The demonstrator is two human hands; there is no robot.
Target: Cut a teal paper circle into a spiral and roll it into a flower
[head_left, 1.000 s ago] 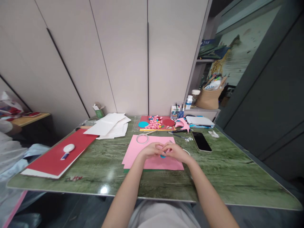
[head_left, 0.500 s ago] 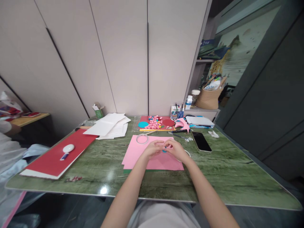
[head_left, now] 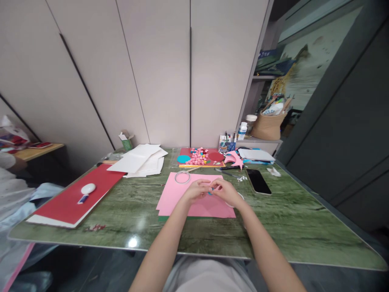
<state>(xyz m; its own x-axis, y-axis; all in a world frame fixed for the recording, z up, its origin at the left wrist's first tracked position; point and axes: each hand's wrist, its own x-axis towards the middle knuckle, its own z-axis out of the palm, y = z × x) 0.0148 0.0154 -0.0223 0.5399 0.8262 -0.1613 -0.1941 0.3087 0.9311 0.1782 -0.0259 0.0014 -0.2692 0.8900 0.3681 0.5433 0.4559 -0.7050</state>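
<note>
Over the pink paper (head_left: 173,198), my left hand (head_left: 197,190) and my right hand (head_left: 224,191) meet at the fingertips. Between them is a small piece of blue paper (head_left: 210,193), mostly covered by the fingers; its exact shape is hidden. Both hands are closed in a pinch on it. A roll of tape (head_left: 175,179) lies on the pink paper's upper left part. Another pale ring (head_left: 242,196) shows partly behind my right wrist. Beyond the hands, a heap of small pink folded pieces (head_left: 198,157) sits on a red sheet, beside a blue disc (head_left: 184,159).
White sheets (head_left: 136,160) and a long red sheet (head_left: 63,202) with a white oval object (head_left: 88,188) lie to the left. A phone (head_left: 258,181), pink paper scraps (head_left: 234,159) and a pen box (head_left: 226,142) are on the right. Another person's arm (head_left: 9,162) shows at far left.
My right hand's fingers have shifted slightly around the small blue piece. Both hands stay in the same place over the pink paper.
</note>
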